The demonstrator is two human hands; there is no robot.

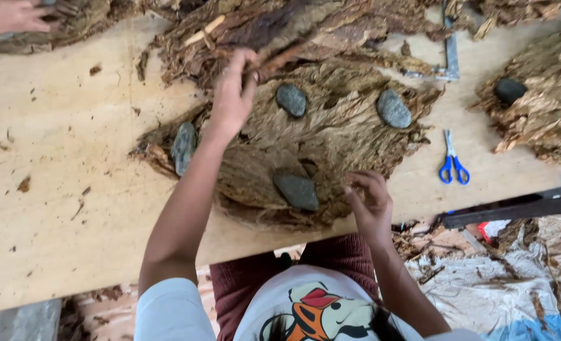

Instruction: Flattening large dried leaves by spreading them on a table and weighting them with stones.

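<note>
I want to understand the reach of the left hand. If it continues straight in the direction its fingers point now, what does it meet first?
The left hand points away from the person, so it would most likely meet the loose heap of dried leaves first; its fingertips already seem to touch it.

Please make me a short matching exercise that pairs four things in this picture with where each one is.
Things:
1. scissors
2. left hand
3. right hand
4. dark stone

Places:
A. on the leaf pile at the far right
B. at the near edge of the middle leaf pile
C. on bare table, right of the middle pile
D. at the far edge of the middle pile, on loose leaves

Pairs: 1-C, 2-D, 3-B, 4-A
</note>
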